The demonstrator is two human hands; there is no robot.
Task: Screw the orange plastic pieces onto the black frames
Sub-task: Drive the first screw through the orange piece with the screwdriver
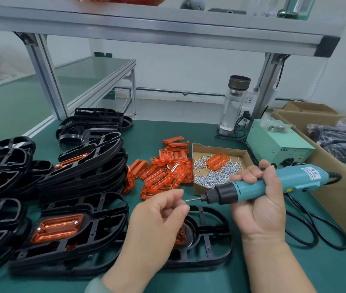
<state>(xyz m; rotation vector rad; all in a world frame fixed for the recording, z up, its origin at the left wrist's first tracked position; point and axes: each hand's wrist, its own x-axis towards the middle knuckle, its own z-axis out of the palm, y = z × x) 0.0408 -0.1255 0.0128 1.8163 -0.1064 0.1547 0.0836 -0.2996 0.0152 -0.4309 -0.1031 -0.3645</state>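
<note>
Right hand (258, 208) is raised with the palm toward me, fingers wrapped round the teal electric screwdriver (273, 182), bit pointing left; left hand (157, 216) meets it, thumb and forefinger pinching a small screw (186, 200) at the bit tip. Both hover above the black frame (210, 235) lying flat on the near green mat (294, 271), where I see an orange piece (181, 235) seated in it, half hidden by the left hand. Loose orange pieces (163, 174) lie heaped farther back, just left of the cardboard screw tray (241, 154).
</note>
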